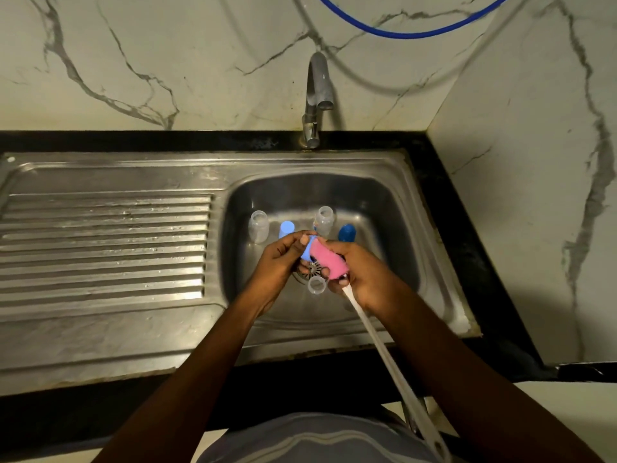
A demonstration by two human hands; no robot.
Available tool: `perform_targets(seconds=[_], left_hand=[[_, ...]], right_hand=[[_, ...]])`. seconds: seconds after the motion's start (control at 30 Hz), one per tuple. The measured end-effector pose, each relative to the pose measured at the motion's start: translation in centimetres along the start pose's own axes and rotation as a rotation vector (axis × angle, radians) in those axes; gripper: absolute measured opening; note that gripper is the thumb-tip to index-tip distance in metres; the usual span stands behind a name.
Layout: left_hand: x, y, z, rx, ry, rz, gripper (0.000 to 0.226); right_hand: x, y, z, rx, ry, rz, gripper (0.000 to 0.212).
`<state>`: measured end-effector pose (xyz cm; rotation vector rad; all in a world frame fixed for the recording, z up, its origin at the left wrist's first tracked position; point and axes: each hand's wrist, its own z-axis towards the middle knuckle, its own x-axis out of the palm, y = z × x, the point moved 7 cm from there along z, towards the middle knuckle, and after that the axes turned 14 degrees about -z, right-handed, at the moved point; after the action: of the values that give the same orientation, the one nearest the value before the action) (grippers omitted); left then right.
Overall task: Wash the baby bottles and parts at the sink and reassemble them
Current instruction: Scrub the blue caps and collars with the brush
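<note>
You're over the sink now, with your left hand curled round a light blue part. Your thumb is on its upper edge and your fingers are cupped beneath, holding it just above the drain. Your right hand is wrapped tight around the sponge brush, right where the pink foam head meets the long white handle, and the foam is pressed against the blue part's side.

That part looks like small, rounded, hard plastic, so it's probably light and slick once wet or soapy (your fingers hide most of it, so I can't tell whether it's a cap or a collar ring). The rim is the place to hold it, between thumb and fingertips, so you can turn it against the foam without it shooting out. The foam is soft and will give. Gripping close to the head gives you control, while the handle trails back toward your body.

More is waiting in the basin. A clear bottle stands at the left and a second clear bottle nearer the tap, both upright with open mouths. A pale blue cap sits between them, and a dark blue cap is off to the right. A small clear piece lies just beside the drain. The clear items look thin-walled and easy to tip. I can't see any water running.
</note>
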<state>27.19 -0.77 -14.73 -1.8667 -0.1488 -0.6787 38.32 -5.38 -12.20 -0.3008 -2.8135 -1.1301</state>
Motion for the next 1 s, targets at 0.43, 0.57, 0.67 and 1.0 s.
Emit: perform_targets(seconds=[0.43, 0.57, 0.67, 1.0], left_hand=[[-0.3, 0.2, -0.2, 0.048, -0.03, -0.048, 0.034], [-0.2, -0.4, 0.1, -0.036, -0.048, -0.126, 0.03], [0.1, -0.8, 0.5, -0.021, -0.033, -0.01, 0.025], [-0.1, -0.2, -1.1, -0.025, -0.033, -0.174, 0.031]], right_hand=[[-0.7, 0.6, 0.1, -0.017, -0.029, -0.169, 0.016], [-0.7, 2.1, -0.6, -0.641, -0.263, -0.788, 0.017], [-0.5, 1.5, -0.9, -0.842, -0.55, -1.25, 0.023], [-1.9, 1.6, 0.2, -0.324, -0.11, -0.588, 0.019]])
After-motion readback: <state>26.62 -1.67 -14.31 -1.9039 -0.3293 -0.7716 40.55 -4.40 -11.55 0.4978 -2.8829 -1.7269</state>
